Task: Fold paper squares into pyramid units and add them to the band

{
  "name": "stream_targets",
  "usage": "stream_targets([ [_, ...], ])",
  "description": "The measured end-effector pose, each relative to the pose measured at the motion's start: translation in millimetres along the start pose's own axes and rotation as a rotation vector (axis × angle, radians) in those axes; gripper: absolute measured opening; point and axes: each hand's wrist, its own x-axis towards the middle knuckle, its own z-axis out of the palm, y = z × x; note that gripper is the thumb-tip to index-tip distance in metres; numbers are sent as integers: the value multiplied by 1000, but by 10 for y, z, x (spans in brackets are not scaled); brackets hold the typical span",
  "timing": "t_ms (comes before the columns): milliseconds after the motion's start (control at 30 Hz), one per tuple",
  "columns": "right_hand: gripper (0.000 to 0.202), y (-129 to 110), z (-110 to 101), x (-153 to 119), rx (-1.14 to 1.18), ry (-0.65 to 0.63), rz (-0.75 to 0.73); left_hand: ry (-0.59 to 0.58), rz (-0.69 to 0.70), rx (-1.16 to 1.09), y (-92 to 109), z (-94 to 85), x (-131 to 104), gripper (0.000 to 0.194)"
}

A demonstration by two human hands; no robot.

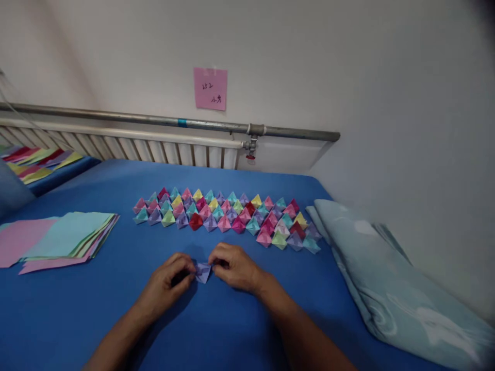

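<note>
Between my hands is a small folded piece of lavender origami paper (202, 273), over the blue sheet. My left hand (169, 278) pinches its left corner between thumb and fingers. At the opposite corner, my right hand (235, 267) pinches it with thumb and forefinger. Just beyond my hands stand rows of small folded paper boats (210, 222) in pink, red, yellow, green, turquoise and purple. They sit close together across the sheet.
On the left lies a fanned stack of coloured paper squares (77, 234). More coloured paper (42, 161) is at the far left. A folded pale green blanket (386, 288) lies on the right. Behind are a radiator (154, 149), a metal pipe (135, 119) and a pink note (211, 88).
</note>
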Motion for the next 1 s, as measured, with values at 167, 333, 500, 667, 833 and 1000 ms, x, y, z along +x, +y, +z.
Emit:
stream_targets([
  [167, 23, -88, -1, -19, -89, -42, -47, 58, -4, -5, -37, 11, -1, 15],
  [333, 20, -179, -4, -127, -152, -21, -46, 104, -36, -18, -36, -136, 61, 21],
  [500, 17, -161, -117, -349, -203, 280, 122, 103, 30, -4, 9, -264, 396, 20],
  [667, 16, -11, -291, -422, -336, 487, 296, 43, 217, 72, -13, 13, 652, 20],
  [833, 15, 133, -342, -408, -405, 516, 369, -39, 364, 91, -132, 287, 577, 23],
  [1000, 15, 184, -303, -364, -434, 485, 409, -69, 343, 70, -172, 284, 585, 21],
])
